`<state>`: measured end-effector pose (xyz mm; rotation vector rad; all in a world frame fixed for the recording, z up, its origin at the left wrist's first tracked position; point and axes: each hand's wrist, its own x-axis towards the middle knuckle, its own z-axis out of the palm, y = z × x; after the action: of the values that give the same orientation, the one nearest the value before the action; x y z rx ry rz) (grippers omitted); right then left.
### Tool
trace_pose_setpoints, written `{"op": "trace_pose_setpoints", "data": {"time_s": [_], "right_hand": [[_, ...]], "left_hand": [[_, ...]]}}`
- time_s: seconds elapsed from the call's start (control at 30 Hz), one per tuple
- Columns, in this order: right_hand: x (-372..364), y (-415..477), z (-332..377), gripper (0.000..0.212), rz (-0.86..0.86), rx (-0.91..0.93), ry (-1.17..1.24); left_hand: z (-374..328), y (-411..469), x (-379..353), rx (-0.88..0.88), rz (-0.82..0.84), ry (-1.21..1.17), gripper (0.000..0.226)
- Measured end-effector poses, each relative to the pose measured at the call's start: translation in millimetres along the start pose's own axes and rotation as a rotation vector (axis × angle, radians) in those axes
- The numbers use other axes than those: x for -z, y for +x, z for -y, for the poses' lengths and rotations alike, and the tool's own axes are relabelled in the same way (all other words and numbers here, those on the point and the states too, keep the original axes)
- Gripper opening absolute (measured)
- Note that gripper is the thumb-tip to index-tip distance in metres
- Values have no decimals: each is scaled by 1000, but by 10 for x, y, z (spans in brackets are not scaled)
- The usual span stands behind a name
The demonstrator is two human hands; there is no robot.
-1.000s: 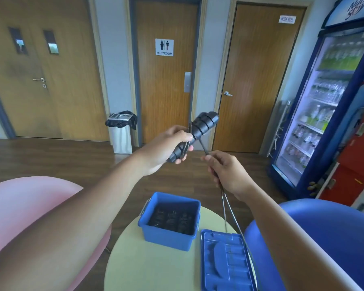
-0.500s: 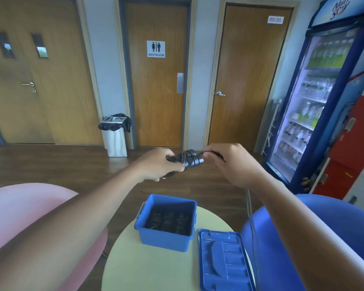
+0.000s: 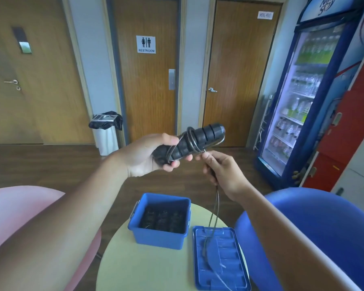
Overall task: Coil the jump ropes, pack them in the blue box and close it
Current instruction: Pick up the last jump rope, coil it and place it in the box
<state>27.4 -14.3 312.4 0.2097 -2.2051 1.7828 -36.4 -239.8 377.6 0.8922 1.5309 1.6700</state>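
Note:
My left hand (image 3: 147,155) grips the black ribbed jump rope handles (image 3: 200,138) and holds them up above the table, their ends pointing up and right. A few turns of thin grey rope (image 3: 190,139) wrap around the handles. Just below them, my right hand (image 3: 223,173) pinches the rope, whose loose part (image 3: 213,215) hangs down onto the blue lid (image 3: 229,265). The open blue box (image 3: 160,236) stands on the round table (image 3: 139,269) with dark coiled ropes inside.
A pink chair (image 3: 15,211) stands at the left and a blue chair (image 3: 328,223) at the right of the table. Beyond are wooden doors, a white bin (image 3: 106,133) and a drinks fridge (image 3: 303,97).
My right hand has come down from the handles' top to below them, drawing the rope around. The handles now tilt up to the right, with more turns of rope on them.

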Motion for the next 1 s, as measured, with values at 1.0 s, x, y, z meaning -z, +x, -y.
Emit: {"op": "trace_pose_setpoints", "data": {"time_s": [1.0], "right_hand": [[146,145,155,30,-5,66,-182]], "left_hand": [[36,322,5,-198,-63,-99,45]]}}
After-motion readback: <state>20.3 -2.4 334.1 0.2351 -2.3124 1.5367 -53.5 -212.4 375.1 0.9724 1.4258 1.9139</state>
